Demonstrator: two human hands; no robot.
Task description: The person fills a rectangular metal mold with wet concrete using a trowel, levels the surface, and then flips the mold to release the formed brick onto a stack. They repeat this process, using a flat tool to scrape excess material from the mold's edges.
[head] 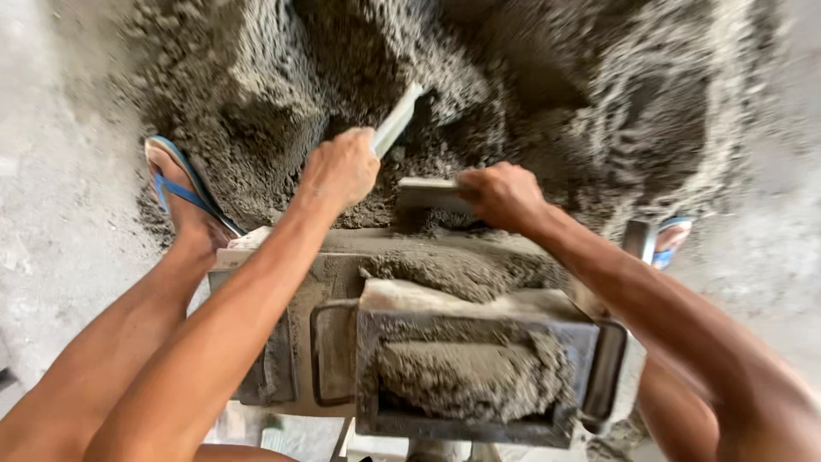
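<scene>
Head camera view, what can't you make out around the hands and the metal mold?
- Left hand: its grip on the pale flat tool is hidden by the hand's back.
- Right hand: its fingers cover part of the gray flat piece.
- Metal mold: its underside is cut off by the bottom edge.
- Right foot's sandal: mostly hidden behind the right forearm.

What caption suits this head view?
Two bare hands, left and right, scrape grey mortar into a metal block mould.

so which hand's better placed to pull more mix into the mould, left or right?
Probably the right hand: it presses a flat scraper at the pile's edge, just above the metal mould. The left hand holds a pale bar angled up into the cement pile, farther from the mould.
</scene>
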